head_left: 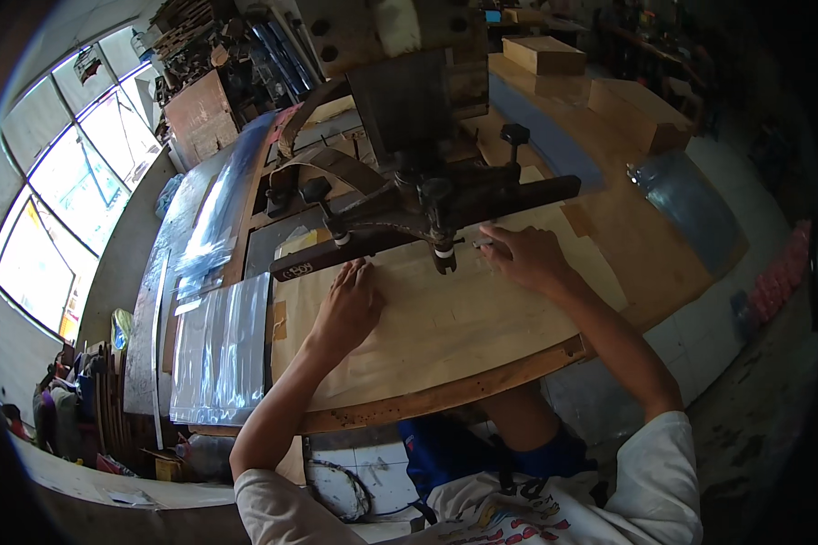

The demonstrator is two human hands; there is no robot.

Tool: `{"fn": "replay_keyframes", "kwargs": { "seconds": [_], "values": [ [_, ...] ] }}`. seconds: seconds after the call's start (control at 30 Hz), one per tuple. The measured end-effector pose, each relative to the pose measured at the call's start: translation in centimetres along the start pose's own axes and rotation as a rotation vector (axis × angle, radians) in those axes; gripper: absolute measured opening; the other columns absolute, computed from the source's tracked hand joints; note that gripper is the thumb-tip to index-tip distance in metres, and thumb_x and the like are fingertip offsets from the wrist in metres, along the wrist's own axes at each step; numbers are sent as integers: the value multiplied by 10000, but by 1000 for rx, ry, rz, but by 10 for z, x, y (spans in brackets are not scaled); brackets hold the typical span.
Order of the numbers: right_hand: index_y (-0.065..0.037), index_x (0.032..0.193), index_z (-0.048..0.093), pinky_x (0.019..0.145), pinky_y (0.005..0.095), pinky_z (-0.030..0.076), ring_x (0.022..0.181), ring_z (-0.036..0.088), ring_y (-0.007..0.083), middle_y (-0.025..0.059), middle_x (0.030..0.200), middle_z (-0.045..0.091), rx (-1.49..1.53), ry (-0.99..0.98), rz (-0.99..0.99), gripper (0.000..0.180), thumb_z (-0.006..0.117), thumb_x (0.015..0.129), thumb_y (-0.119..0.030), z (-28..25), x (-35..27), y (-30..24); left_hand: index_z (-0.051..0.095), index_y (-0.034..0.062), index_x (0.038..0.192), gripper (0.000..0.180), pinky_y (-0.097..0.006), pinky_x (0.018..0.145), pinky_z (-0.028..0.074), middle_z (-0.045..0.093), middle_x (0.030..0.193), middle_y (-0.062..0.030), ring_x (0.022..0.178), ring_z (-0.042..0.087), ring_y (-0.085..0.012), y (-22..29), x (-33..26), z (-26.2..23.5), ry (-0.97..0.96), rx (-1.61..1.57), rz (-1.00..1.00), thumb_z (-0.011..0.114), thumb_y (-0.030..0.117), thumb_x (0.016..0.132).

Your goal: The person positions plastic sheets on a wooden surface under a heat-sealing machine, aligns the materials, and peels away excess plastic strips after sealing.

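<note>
A press-like machine with a dark metal bar [518, 193] stands over a pale sheet [436, 318] on the worktable. My left hand [353, 298] lies on the sheet just at the near side of the bar, fingers stretched out toward it and nothing visible in them. Further right, my right hand [529, 256] pinches a small metal piece [483, 242] close to the bar; its exact kind is too small to tell. Between the hands, a notched metal fitting [443, 259] hangs from the machine's arm. Brown tape [279, 320] marks the sheet's left edge.
Clear plastic sheets [218, 350] are stacked on the left, with more plastic film [214, 232] behind. Dark knobs [514, 134] stick up from the machine. Cardboard boxes [641, 113] and a clear plastic sheet [686, 204] lie on the right. A wooden edge [445, 395] borders the table near my body.
</note>
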State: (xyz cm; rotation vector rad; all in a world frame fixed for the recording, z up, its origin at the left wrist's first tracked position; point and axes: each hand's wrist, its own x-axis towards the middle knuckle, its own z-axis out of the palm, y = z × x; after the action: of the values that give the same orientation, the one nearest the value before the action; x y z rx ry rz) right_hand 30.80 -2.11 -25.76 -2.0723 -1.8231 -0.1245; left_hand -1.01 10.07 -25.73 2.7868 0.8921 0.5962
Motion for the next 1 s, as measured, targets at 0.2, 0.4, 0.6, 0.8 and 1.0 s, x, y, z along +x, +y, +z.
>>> {"fn": "replay_keyframes", "kwargs": {
  "seconds": [0.2, 0.4, 0.6, 0.8, 1.0],
  "values": [
    [-159, 1317, 686, 749, 425, 558, 755, 731, 292, 91, 775, 741, 99, -14, 41, 436, 619, 986, -434, 3, 0, 3, 472, -121, 1375, 527, -465, 1190, 374, 500, 1428, -342, 1400, 447, -457, 13, -7, -11, -28, 83, -120, 616, 136, 938],
    [-159, 1280, 716, 752, 422, 571, 749, 735, 291, 106, 791, 751, 86, -21, 45, 400, 619, 985, -413, -8, 3, -7, 428, -170, 1422, 608, -419, 1196, 382, 453, 1483, -373, 1417, 468, -420, 7, -19, -13, -195, 495, -313, 512, 235, 976],
    [-148, 1301, 706, 725, 399, 560, 707, 724, 286, 125, 751, 727, 83, -12, 53, 405, 636, 980, -384, -7, 7, -9, 446, -109, 1454, 587, -414, 1122, 463, 468, 1493, -336, 1409, 482, -403, 5, -20, -9, -174, 495, -386, 520, 209, 967],
    [-157, 1336, 684, 746, 427, 560, 742, 724, 305, 124, 789, 735, 56, -51, 65, 413, 600, 996, -376, -11, 4, -11, 478, -23, 1486, 594, -324, 646, 561, 688, 1050, -135, 1024, 702, -244, 18, -9, -19, -305, 714, -376, 574, 176, 935],
    [-156, 1398, 632, 749, 443, 554, 755, 721, 314, 131, 785, 726, 32, -121, 95, 450, 589, 1005, -371, -11, 0, -15, 313, -3, 1595, 726, -344, 517, 524, 733, 786, -66, 636, 718, -213, 34, -8, -35, -548, 595, -470, 550, 131, 921]
  ]
}}
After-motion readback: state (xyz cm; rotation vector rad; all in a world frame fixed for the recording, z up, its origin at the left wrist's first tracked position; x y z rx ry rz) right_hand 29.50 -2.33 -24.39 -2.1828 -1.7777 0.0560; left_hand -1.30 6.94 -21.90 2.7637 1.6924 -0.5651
